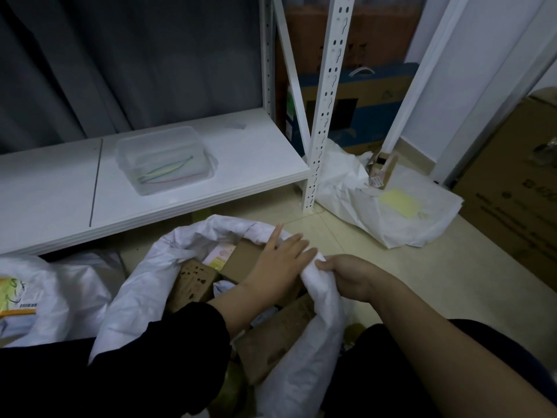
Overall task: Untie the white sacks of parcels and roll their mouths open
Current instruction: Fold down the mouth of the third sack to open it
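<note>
A white sack stands open in front of me, its mouth partly rolled down, with brown cardboard parcels showing inside. My left hand lies with straight fingers on the sack's right rim, over a cardboard box. My right hand grips a bunched fold of that same rim just beside it. A second white sack lies open on the floor at the right, a small box poking from its mouth. A third white sack with labels sits at the left edge.
A low white shelf runs across in front, carrying a clear plastic tub with coloured ties inside. White slotted uprights stand at its corner. Large cardboard boxes stand at the right; tiled floor lies between.
</note>
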